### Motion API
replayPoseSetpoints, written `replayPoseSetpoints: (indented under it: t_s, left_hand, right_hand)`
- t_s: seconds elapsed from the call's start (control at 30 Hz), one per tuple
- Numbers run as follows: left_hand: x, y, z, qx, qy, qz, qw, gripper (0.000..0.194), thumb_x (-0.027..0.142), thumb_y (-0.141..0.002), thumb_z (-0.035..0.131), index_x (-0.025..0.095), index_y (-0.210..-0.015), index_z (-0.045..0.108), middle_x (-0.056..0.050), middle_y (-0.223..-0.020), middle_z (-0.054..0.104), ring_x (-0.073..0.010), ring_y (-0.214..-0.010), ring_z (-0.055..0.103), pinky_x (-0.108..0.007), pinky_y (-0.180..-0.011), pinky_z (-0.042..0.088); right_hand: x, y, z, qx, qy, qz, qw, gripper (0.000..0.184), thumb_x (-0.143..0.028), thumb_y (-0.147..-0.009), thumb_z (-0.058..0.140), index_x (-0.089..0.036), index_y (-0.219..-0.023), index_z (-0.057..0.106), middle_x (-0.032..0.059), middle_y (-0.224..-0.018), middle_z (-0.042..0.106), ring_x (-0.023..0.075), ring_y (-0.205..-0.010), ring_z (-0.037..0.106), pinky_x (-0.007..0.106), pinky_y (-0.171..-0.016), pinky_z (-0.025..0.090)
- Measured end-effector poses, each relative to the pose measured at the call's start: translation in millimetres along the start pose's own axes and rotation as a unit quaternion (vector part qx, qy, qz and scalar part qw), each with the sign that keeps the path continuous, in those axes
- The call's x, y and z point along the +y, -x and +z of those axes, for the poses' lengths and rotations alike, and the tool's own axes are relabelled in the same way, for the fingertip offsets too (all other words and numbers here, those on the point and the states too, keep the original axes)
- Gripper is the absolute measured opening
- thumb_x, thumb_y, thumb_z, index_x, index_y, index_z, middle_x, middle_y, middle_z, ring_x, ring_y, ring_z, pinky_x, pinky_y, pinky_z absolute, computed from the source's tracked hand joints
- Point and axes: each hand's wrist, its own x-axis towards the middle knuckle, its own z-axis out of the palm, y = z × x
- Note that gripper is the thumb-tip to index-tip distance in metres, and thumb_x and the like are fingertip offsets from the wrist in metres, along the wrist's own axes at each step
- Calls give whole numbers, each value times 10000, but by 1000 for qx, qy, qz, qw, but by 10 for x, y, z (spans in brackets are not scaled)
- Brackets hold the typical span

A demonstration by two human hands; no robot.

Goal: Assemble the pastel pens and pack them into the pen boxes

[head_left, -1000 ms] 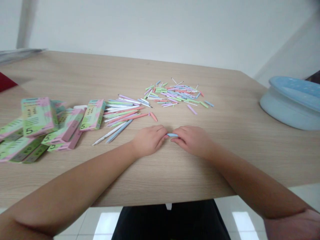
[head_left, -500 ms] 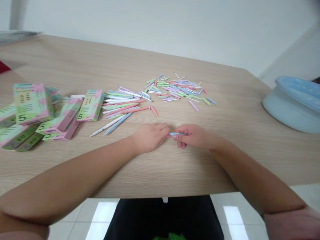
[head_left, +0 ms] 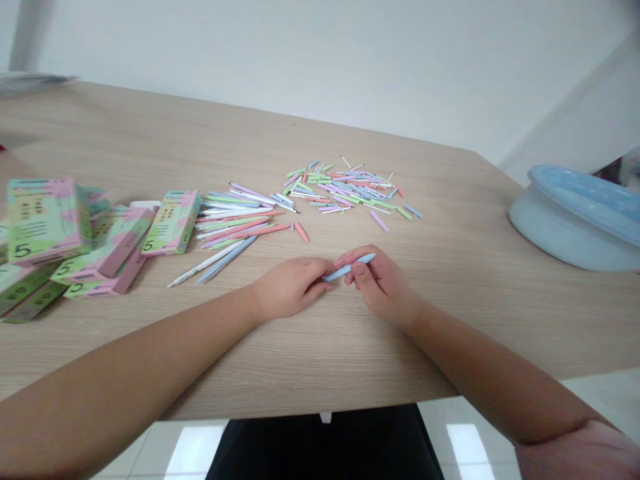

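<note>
Between my two hands, above the near part of the table, is a light blue pen (head_left: 345, 271). My left hand (head_left: 290, 287) pinches its lower left end, which the fingers partly hide. My right hand (head_left: 381, 283) grips it from the other side, thumb on top, and the rounded blue end points up to the right. Left of my hands lies a row of pastel pens (head_left: 235, 223) in white, green, red, purple and blue. Farther back is a scattered heap of short coloured barrel pieces and thin refills (head_left: 350, 187).
Several green and pink boxes (head_left: 49, 220) marked 5 are piled on the left, one box (head_left: 171, 223) beside the pens. A round pale blue container or stool (head_left: 580, 223) stands at the right. A wall closes off the table's far edge (head_left: 280, 115).
My right hand has turned, and the pen now slants up to the right with more of it showing. My left hand still holds its other end. The whole view has shifted slightly.
</note>
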Motion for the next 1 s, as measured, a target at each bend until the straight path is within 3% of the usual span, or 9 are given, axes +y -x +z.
replayPoseSetpoints:
  t_s: [0.13, 0.3, 0.57, 0.67, 0.73, 0.87, 1.0]
  left_hand:
    - [-31, -8, 31, 6, 6, 2, 1000, 342, 334, -996, 594, 161, -1289, 556, -103, -1126, 694, -232, -997, 665, -356, -862, 509]
    - [-52, -14, 48, 11, -2, 31, 999, 300, 332, -999, 590, 146, -1235, 595, -132, -1171, 681, -251, -1074, 651, -379, -935, 511]
    - [-49, -13, 40, 6, -7, 38, 999, 301, 316, -982, 607, 144, -1228, 621, -144, -1189, 680, -268, -1105, 643, -401, -969, 506]
    - [-35, 1, 19, 1, 18, 43, 999, 300, 308, -995, 585, 169, -1258, 624, -130, -1192, 698, -264, -1121, 650, -403, -992, 503]
    - [-9, 15, -15, -4, 57, 42, 998, 356, 289, -1011, 556, 203, -1355, 583, -114, -1250, 701, -252, -1152, 659, -398, -1012, 504]
    - [54, 42, -77, 12, 134, 42, 990, 531, 288, -1044, 514, 262, -1561, 394, -95, -1458, 621, -217, -1281, 629, -369, -1067, 494]
    - [69, 47, -69, -1, 163, 97, 982, 337, 288, -1063, 478, 223, -1365, 613, -100, -1325, 701, -192, -1243, 651, -329, -1093, 479]
  right_hand:
    - [-19, 29, -87, 50, 50, 5, 998, 209, -437, -1077, 473, -261, -1063, 586, 21, -872, 679, 140, -601, 554, 312, -578, 448]
    - [43, -44, -123, 0, 97, 31, 995, 212, -446, -1066, 499, -249, -1023, 561, 13, -825, 666, 141, -610, 560, 293, -569, 431]
    - [107, -43, -46, -12, 42, 54, 998, 278, -527, -1044, 509, -253, -1009, 549, 11, -838, 679, 134, -582, 597, 295, -576, 484]
    - [99, -61, 50, 19, -47, 80, 995, 292, -550, -1020, 549, -259, -993, 561, 16, -833, 700, 152, -636, 645, 308, -620, 527]
    - [119, -111, 101, 70, -145, 112, 980, 314, -573, -988, 595, -261, -959, 570, 8, -813, 698, 151, -631, 634, 312, -620, 548]
    - [185, -233, 101, 149, -311, 212, 914, 367, -578, -874, 744, -241, -861, 598, -13, -779, 686, 97, -518, 511, 277, -557, 571]
    - [199, -254, 84, 131, -377, 300, 866, 361, -502, -808, 837, -212, -819, 623, -20, -724, 668, 61, -477, 456, 189, -478, 529]
